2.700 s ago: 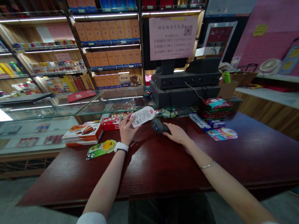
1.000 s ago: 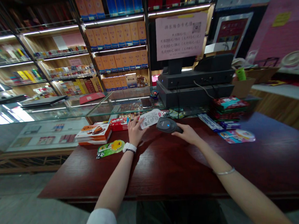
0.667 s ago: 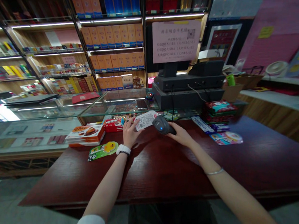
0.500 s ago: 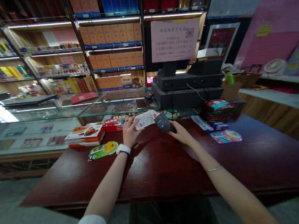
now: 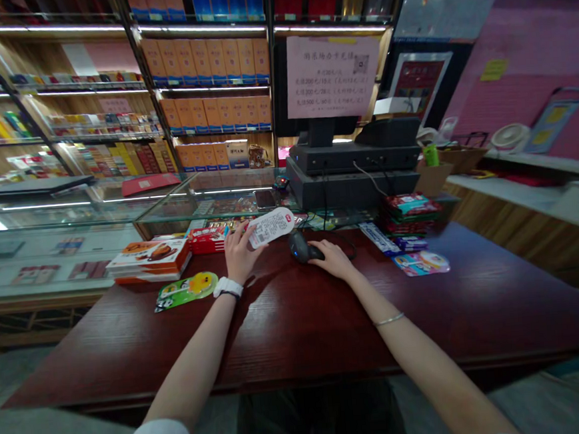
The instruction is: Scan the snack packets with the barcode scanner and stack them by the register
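In my left hand (image 5: 241, 253) is a white blister-card package (image 5: 273, 226), its printed back with a barcode facing me and its rounded end tilted up to the right. My right hand (image 5: 331, 259) has its fingers around the handle of a dark barcode scanner (image 5: 300, 247), low over the table just right of the package. A green card package with a yellow duck (image 5: 187, 290) lies left of my left wrist. Right of my right hand lies a pink and blue card package (image 5: 422, 263).
The dark red table (image 5: 298, 330) carries orange-white boxes (image 5: 150, 258), a red box (image 5: 207, 240), blue packets (image 5: 379, 238) and stacked red packs (image 5: 412, 211). Behind stand a glass counter (image 5: 207, 193) and a black register (image 5: 357, 186) with a cable. Stocked shelves (image 5: 207, 63) line the back.
The scanner, held up against the package half a second ago, is now lower and apart from it. My right hand has come down with it, while my left still holds the package.
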Available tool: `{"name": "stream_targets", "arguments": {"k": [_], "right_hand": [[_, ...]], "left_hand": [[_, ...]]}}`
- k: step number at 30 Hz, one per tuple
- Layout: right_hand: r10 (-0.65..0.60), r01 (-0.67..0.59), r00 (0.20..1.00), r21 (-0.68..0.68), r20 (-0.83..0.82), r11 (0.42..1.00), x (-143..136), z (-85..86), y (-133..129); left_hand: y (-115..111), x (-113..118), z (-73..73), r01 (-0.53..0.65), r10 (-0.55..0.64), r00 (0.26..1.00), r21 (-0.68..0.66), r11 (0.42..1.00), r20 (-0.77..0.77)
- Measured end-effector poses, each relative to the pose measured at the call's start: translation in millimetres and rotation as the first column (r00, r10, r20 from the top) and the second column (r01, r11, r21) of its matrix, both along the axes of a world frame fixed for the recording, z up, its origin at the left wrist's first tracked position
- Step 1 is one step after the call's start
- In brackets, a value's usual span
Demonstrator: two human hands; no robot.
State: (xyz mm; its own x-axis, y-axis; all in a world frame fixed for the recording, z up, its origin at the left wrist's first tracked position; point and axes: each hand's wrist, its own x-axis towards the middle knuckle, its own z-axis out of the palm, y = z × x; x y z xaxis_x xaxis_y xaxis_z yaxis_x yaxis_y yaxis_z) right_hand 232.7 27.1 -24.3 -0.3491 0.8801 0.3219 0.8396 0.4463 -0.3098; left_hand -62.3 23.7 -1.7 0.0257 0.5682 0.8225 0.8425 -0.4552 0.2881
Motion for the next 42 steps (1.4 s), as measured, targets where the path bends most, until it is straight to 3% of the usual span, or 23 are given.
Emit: {"name": "stream_targets", "arguments": {"k": [8, 14, 21, 25, 32, 42], "right_hand": [[-0.045, 0.040, 0.986, 0.036, 0.158, 0.999, -11.1, -3.6, 1.2], [-0.037, 0.029, 0.984, 0.044, 0.173, 0.999, -10.6, -4.4, -0.3], [0.012, -0.001, 0.998, 0.172, -0.060, 0.985, -5.9, -7.4, 3.0], [0.019, 0.033, 0.985, 0.299, -0.170, 0.954, -6.1, -0.6, -0.7], [0.089, -0.021, 0.983, 0.387, -0.159, 0.922, -5.9, 14.1, -11.3], [0.118, -0.035, 0.977, 0.419, -0.175, 0.907, 1.5, 16.4, -12.0]], "left_hand": [[1.8, 3.8, -4.4, 0.043, -0.043, 0.999, 0.012, 0.999, -0.033], [2.6, 3.8, -6.6, 0.049, -0.048, 0.998, 0.034, 0.998, -0.048], [-2.6, 11.1, -0.8, 0.090, -0.088, 0.995, 0.029, 0.996, -0.056], [-6.6, 17.3, 2.3, 0.119, -0.116, 0.990, 0.033, 0.992, -0.078], [-13.0, 27.6, 3.6, 0.203, -0.199, 0.971, 0.015, 0.979, -0.129], [-12.1, 31.3, -1.0, 0.258, -0.267, 0.958, -0.086, 0.962, -0.108]]}}
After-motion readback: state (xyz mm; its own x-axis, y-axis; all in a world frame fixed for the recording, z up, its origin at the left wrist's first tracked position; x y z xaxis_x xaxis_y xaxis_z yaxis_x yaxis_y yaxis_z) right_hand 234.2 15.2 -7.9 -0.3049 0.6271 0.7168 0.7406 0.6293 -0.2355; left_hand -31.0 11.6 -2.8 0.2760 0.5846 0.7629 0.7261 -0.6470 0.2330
